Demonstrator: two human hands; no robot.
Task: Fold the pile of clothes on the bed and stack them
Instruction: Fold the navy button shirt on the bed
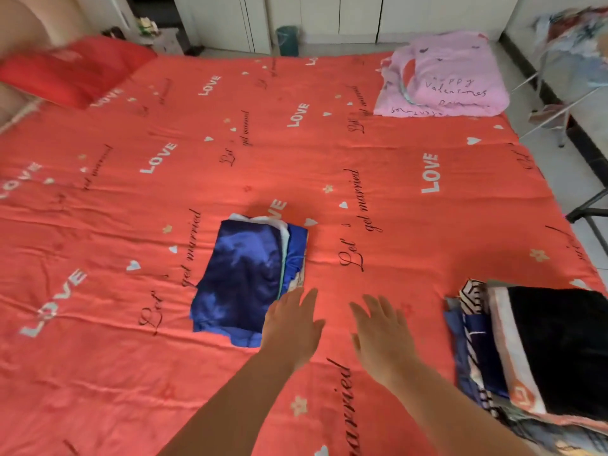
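Note:
A folded dark blue garment (240,278) lies on the red bed sheet (98,225) near the middle, with white and lighter blue layers showing along its far and right edges. My left hand (291,324) hovers at its near right corner, fingers straight and spread, holding nothing. My right hand (381,334) is beside it over bare sheet, also flat and empty. A stack of folded clothes (539,357) sits at the right, topped by a black piece with an orange and white border.
A folded pink cloth (454,80) with writing lies at the bed's far right corner. A red pillow (72,70) is at the far left. A metal rack (559,93) with clothes stands right of the bed, and a green bin (288,39) is on the floor beyond.

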